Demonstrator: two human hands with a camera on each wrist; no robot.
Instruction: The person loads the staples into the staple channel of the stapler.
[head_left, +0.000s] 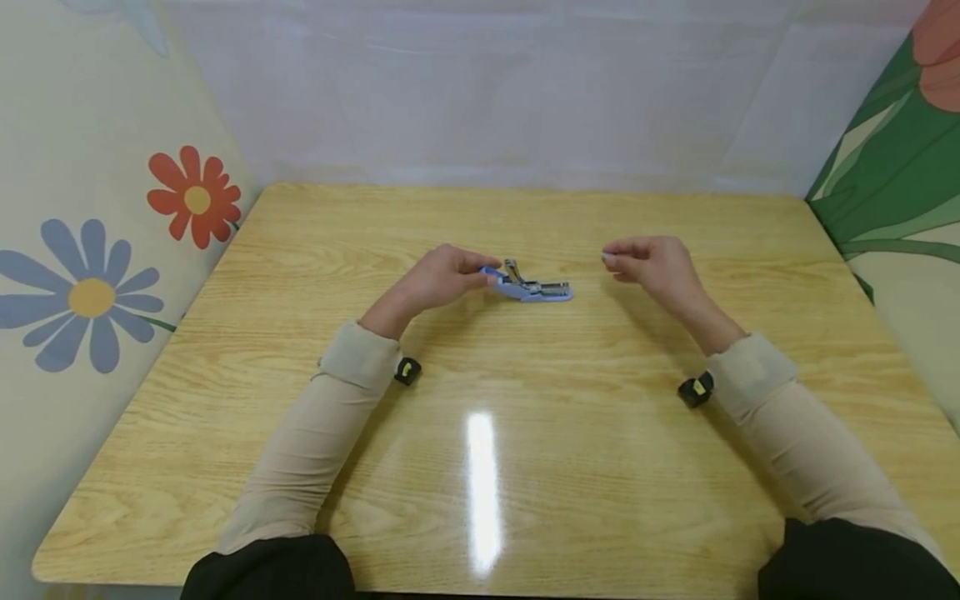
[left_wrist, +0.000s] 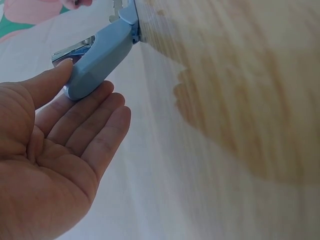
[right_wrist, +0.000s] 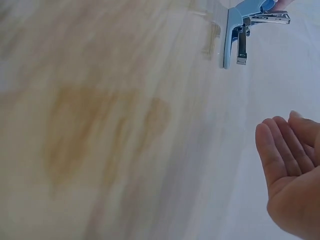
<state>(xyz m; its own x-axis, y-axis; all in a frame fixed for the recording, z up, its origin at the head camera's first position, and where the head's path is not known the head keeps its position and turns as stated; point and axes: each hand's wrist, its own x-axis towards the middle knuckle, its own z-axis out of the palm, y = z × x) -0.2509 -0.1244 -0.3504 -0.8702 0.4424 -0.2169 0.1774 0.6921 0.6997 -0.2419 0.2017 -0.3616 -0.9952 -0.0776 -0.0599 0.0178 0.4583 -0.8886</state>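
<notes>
A blue stapler (head_left: 513, 290) lies opened out near the middle of the table (head_left: 570, 467), its long axis running from left to right across the person's front. Its base lies at the right end with a metal channel (head_left: 553, 289) facing up, while the blue cover slants up to the left and a metal arm (head_left: 512, 268) rises between the two. The left hand (head_left: 442, 279) is the nearer one: thumb and forefinger pinch the rounded end of the cover, and the left wrist view shows the other fingers reaching out loosely beside it. The right hand (head_left: 656, 265) hangs above the table to the right, apart from the stapler, with thumb and fingertips brought together on a small pale thing (head_left: 607, 257), too small to identify; the right wrist view hides it. The relation that matters most seems to be the gap between those right fingertips and the channel, which lies to their left, lower and a little nearer the person. So the stapler sits between the hands, touching the left and clear of the right. Beyond the table's far edge hangs a pale sheet (head_left: 510, 100), with painted flowers on the left wall (head_left: 45, 442).
</notes>
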